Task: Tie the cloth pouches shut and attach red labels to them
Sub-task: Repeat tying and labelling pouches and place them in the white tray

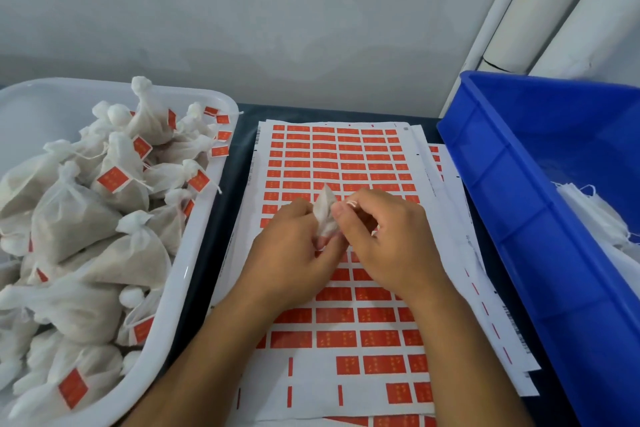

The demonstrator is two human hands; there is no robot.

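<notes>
Both hands meet over the middle of a sheet of red labels. My left hand and my right hand together pinch a small white cloth pouch that stands upright between the fingertips. Most of the pouch's lower part is hidden by my fingers. The label sheet has gaps near its front edge where labels are gone.
A white tray on the left is heaped with tied pouches carrying red labels. A blue crate on the right holds white cloth pouches. More label sheets lie under the top one. A wall stands behind the table.
</notes>
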